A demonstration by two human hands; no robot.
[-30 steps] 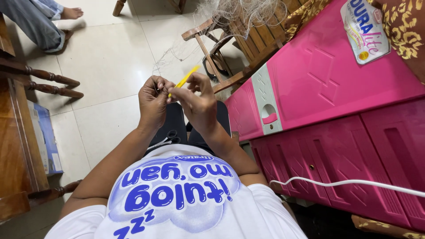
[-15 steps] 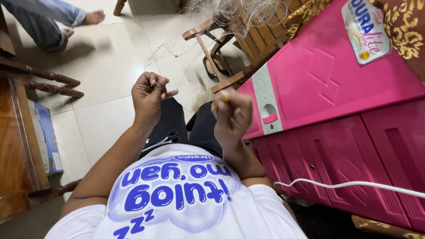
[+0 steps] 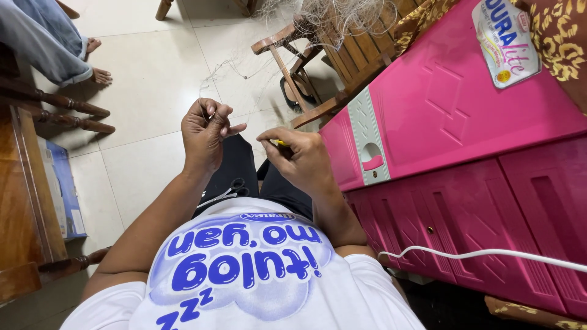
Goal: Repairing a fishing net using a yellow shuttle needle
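My left hand [image 3: 205,131] is raised over my lap, with thumb and fingers pinched on a thin pale thread [image 3: 214,109] that can barely be made out. Just to its right, my right hand [image 3: 301,160] is closed around a small yellow tool [image 3: 280,143]; only the tool's tip shows at the fingertips. The two hands are a short gap apart. A pair of scissors [image 3: 227,190] lies on my dark trousers below the hands. A tangle of fine netting [image 3: 333,15] hangs over a wooden chair [image 3: 318,61] ahead of me.
A pink plastic cabinet [image 3: 465,140] stands close on the right, with a white packet [image 3: 504,40] on top and a white cable [image 3: 489,253] across its front. Dark wooden furniture [image 3: 24,201] and a blue box [image 3: 64,189] are on the left. Another person's bare feet [image 3: 98,61] rest at top left.
My hands were together around the yellow tool, then my right hand pulled away to the right. It has now come down and back toward the left hand, which stayed raised.
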